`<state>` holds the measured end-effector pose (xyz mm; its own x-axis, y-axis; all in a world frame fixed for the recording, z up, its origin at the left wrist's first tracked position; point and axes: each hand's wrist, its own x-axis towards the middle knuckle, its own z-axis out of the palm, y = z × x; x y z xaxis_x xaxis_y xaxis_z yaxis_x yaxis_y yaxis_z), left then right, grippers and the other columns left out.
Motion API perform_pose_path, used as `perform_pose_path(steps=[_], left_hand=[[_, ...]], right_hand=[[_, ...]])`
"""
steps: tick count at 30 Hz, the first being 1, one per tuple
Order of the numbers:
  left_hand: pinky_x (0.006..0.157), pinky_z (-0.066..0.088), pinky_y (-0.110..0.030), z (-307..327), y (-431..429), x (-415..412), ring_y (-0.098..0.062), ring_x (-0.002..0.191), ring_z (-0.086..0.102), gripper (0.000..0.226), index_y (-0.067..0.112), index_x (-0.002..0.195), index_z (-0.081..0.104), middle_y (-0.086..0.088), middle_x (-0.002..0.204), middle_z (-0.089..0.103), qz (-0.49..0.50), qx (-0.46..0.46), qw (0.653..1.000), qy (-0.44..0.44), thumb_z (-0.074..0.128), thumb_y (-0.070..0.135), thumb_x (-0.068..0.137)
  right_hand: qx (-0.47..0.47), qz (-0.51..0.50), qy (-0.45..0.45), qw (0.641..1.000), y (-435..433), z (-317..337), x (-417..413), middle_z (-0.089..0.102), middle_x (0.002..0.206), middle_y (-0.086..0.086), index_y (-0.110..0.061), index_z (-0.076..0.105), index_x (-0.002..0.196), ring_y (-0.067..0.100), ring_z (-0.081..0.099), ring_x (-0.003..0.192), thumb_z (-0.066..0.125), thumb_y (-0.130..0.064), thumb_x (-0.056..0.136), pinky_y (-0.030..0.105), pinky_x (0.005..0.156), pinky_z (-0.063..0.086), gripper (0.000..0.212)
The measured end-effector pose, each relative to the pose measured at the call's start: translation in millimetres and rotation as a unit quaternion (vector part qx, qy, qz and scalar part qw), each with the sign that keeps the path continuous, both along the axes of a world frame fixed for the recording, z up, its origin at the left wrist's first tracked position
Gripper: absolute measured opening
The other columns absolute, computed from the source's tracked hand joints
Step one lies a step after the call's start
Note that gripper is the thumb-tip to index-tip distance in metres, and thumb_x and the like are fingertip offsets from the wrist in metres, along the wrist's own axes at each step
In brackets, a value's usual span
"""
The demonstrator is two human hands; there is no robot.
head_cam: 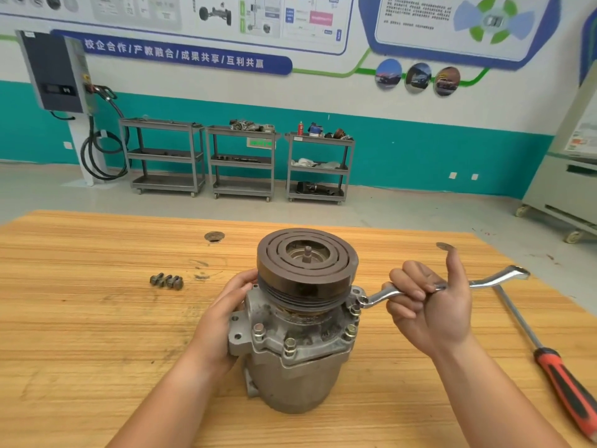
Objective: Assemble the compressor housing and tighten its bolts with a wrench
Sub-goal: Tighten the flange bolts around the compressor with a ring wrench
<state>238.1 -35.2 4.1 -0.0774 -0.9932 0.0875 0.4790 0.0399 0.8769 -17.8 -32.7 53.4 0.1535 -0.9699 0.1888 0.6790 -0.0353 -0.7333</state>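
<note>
A grey metal compressor (297, 360) stands upright on the wooden table (97, 318), its dark grooved pulley (307, 263) on top. Several bolts (289, 345) sit around the housing flange. My left hand (223, 318) holds the compressor's left side, fingers wrapped toward the pulley. My right hand (433, 305) grips the shaft of a silver offset ring wrench (381, 294), thumb raised. The wrench's ring end sits on a bolt (355, 308) at the flange's right side.
A few loose dark bolts (166, 281) lie on the table to the left. A long screwdriver (549, 360) with a red and black handle lies at the right edge. Behind the table stand three grey shelf carts (242, 163) along the wall.
</note>
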Motion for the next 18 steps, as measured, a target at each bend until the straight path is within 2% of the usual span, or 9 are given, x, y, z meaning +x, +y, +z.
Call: perform_pose_path(steps=[4,7,9,11,13,15,18], left_hand=[[0.067,0.057,-0.035,5.7,-12.9,5.4,-0.024,0.085,0.071,0.025,0.028,0.09,0.076,-0.007,0.1,0.073,-0.024,-0.004,0.999,-0.043,0.054,0.024,0.079],[0.059,0.058,-0.033,12.7,-24.7,8.0,-0.026,0.074,0.071,0.022,0.013,0.091,0.072,-0.015,0.091,0.073,-0.022,0.022,0.997,-0.065,0.051,0.007,0.089],[0.055,0.058,-0.032,14.2,-29.5,8.8,-0.025,0.069,0.07,0.017,0.009,0.088,0.072,-0.016,0.086,0.073,-0.021,0.024,0.997,-0.068,0.056,0.004,0.084],[0.057,0.057,-0.033,14.6,-31.9,9.3,-0.025,0.068,0.07,0.016,0.009,0.084,0.073,-0.016,0.085,0.072,-0.026,0.023,0.997,-0.064,0.064,0.009,0.071],[0.06,0.057,-0.035,14.2,-33.4,10.9,-0.026,0.068,0.068,0.021,0.007,0.085,0.072,-0.017,0.085,0.071,-0.041,0.03,0.997,-0.061,0.067,0.011,0.065],[0.057,0.056,-0.034,14.2,-35.6,13.2,-0.025,0.064,0.067,0.019,0.007,0.082,0.072,-0.017,0.081,0.07,-0.055,0.033,0.996,-0.062,0.069,0.012,0.064],[0.053,0.055,-0.031,15.9,-35.4,14.9,-0.023,0.061,0.067,0.019,0.006,0.082,0.071,-0.015,0.08,0.069,-0.065,0.031,0.995,-0.068,0.069,0.012,0.064]], right_hand=[[-0.03,0.051,0.035,0.998,-4.5,0.7,0.0,0.023,0.048,-0.003,-0.02,0.026,0.05,0.009,0.017,0.041,0.038,-0.07,0.076,0.016,0.032,0.026,0.057],[-0.044,0.094,0.046,0.994,-12.3,2.7,2.6,0.027,0.046,-0.004,-0.02,0.028,0.05,0.01,0.019,0.041,0.052,-0.069,0.072,0.016,0.033,0.029,0.059],[-0.034,0.114,0.048,0.992,-19.4,4.8,3.6,0.023,0.046,-0.003,-0.021,0.028,0.049,0.009,0.019,0.041,0.061,-0.066,0.069,0.017,0.032,0.027,0.06],[-0.018,0.151,0.041,0.988,-28.3,6.4,3.4,0.023,0.046,-0.003,-0.022,0.029,0.048,0.009,0.019,0.041,0.066,-0.065,0.068,0.017,0.031,0.025,0.06],[-0.009,0.231,0.003,0.973,-37.4,5.4,3.4,0.027,0.048,-0.002,-0.02,0.033,0.051,0.01,0.023,0.042,0.061,-0.062,0.077,0.019,0.033,0.028,0.057],[-0.006,0.324,-0.056,0.944,-44.2,4.1,6.0,0.033,0.054,0.002,-0.016,0.037,0.058,0.013,0.029,0.047,0.044,-0.06,0.089,0.022,0.04,0.031,0.054],[0.004,0.363,-0.078,0.929,-49.5,1.7,7.0,0.037,0.059,0.005,-0.014,0.039,0.064,0.012,0.021,0.044,0.028,-0.063,0.093,0.023,0.043,0.029,0.057]])
